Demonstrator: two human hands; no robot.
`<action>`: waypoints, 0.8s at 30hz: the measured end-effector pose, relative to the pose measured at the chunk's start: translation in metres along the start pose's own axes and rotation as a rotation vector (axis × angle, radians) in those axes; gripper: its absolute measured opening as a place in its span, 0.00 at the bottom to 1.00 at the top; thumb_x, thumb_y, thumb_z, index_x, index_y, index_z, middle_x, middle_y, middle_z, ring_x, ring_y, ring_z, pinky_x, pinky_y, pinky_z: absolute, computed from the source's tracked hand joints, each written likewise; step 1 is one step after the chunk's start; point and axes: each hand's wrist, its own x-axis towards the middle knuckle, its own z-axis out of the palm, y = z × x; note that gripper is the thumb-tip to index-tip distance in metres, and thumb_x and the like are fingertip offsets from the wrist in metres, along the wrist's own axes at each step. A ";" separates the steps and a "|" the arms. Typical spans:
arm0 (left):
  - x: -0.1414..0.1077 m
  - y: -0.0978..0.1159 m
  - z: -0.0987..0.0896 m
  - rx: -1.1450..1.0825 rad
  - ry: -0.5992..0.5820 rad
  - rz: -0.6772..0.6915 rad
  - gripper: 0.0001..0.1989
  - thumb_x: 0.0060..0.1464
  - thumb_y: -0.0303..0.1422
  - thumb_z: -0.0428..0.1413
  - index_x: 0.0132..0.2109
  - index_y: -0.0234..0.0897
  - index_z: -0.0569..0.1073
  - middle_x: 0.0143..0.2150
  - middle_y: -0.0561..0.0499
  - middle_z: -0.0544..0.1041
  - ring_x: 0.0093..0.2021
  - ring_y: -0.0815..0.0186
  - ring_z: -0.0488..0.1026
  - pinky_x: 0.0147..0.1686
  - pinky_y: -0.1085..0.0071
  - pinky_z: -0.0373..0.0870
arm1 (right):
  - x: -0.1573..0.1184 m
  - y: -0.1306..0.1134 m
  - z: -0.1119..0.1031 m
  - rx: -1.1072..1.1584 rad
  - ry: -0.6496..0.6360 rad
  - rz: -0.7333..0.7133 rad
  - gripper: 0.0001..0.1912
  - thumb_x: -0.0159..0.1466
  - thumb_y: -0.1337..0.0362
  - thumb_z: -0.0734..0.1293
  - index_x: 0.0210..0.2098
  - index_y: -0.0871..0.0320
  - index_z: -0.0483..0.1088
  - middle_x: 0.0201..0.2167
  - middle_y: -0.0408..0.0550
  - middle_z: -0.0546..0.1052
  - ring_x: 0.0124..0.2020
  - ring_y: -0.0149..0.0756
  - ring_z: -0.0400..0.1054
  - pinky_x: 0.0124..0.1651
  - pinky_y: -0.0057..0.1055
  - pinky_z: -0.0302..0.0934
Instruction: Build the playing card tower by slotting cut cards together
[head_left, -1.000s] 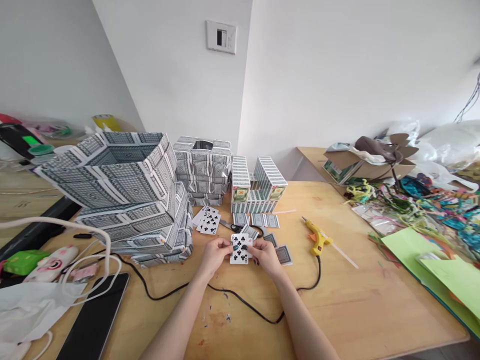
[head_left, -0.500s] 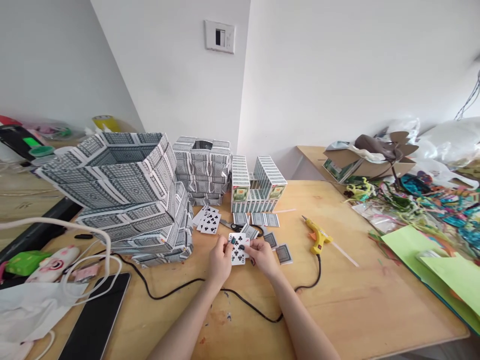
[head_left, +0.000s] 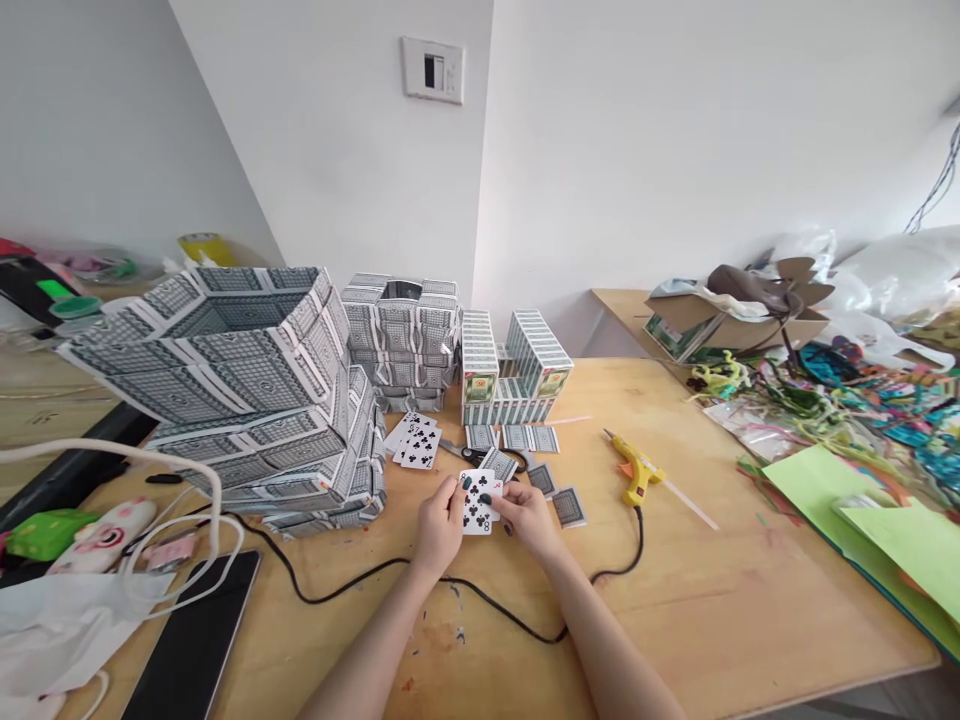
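Observation:
Between my two hands are face-up playing cards [head_left: 477,503], an eight of clubs on top with the red-marked corner of another card peeking out at its right. My left hand [head_left: 441,520] pinches the left edge, thumb on the face. From the right, my right hand [head_left: 525,515] grips the other side with thumb and fingers. Just beyond lie face-down cards [head_left: 541,480] and black-handled scissors [head_left: 517,460], partly covered by a card. Fanned club cards [head_left: 415,441] rest face up to the left.
Structures built from folded cards [head_left: 262,370] stand at the left and back, beside stacked card boxes [head_left: 517,380]. A yellow glue gun [head_left: 637,470] lies right, its black cord [head_left: 510,612] crossing before me. Green paper [head_left: 847,530], colourful scraps and a tablet [head_left: 191,640] flank the table.
Both hands hold the cards in nearly the same spot. The right thumb has shifted slightly on the card's face, and the view has moved a little.

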 end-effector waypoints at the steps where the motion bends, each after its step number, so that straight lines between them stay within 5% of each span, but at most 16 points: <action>1: 0.000 0.000 0.000 0.002 0.005 0.003 0.16 0.55 0.37 0.41 0.22 0.38 0.50 0.16 0.59 0.51 0.17 0.74 0.51 0.19 0.77 0.48 | 0.000 0.000 0.001 -0.003 0.009 -0.002 0.17 0.48 0.53 0.69 0.20 0.60 0.64 0.10 0.35 0.60 0.12 0.22 0.49 0.15 0.22 0.42; 24: -0.001 -0.005 0.003 0.245 0.086 0.062 0.14 0.56 0.35 0.39 0.24 0.38 0.59 0.19 0.54 0.63 0.19 0.70 0.60 0.21 0.75 0.52 | -0.008 -0.004 0.013 -0.128 0.141 -0.113 0.19 0.50 0.49 0.66 0.21 0.61 0.65 0.18 0.43 0.67 0.19 0.28 0.56 0.22 0.24 0.51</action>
